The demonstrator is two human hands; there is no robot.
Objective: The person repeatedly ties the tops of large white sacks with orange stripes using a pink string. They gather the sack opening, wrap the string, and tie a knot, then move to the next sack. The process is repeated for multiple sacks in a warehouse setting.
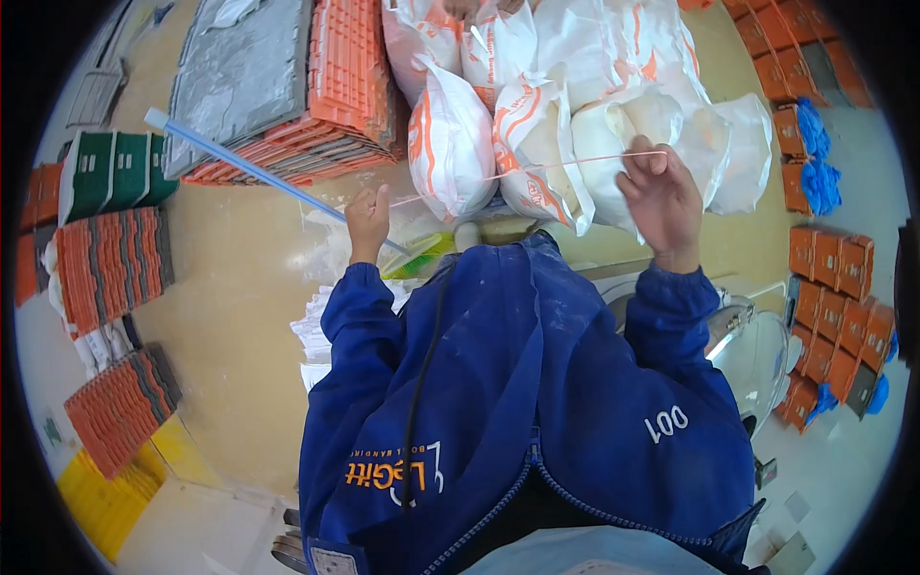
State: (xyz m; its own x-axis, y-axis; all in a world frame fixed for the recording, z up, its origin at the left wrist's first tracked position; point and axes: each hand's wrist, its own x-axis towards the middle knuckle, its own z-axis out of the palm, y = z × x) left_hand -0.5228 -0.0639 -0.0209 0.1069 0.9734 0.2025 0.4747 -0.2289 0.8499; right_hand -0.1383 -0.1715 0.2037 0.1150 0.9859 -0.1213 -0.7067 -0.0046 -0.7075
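Note:
A thin pinkish string (pixel 546 167) runs between my two hands, across the fronts of filled white plastic sacks with orange print. My left hand (pixel 369 212) is closed on its left end, beside the blue broom handle (pixel 244 164). Raised higher, my right hand (pixel 661 190) pinches the other end between thumb and forefinger, in front of an open-topped sack (pixel 607 154). Just behind the string stand an upright sack (pixel 454 147) and a sack with an open mouth (pixel 535 144). Whether the string is attached to any sack cannot be told.
Stacked orange and grey plastic crates (pixel 352 65) stand left of the sacks. The broom's green bristles (pixel 424 255) rest near my feet. White folded sacks (pixel 316 323) lie at my left side, and a round metal vessel (pixel 751 352) is at my right. Another person's hands (pixel 460 7) show at the top.

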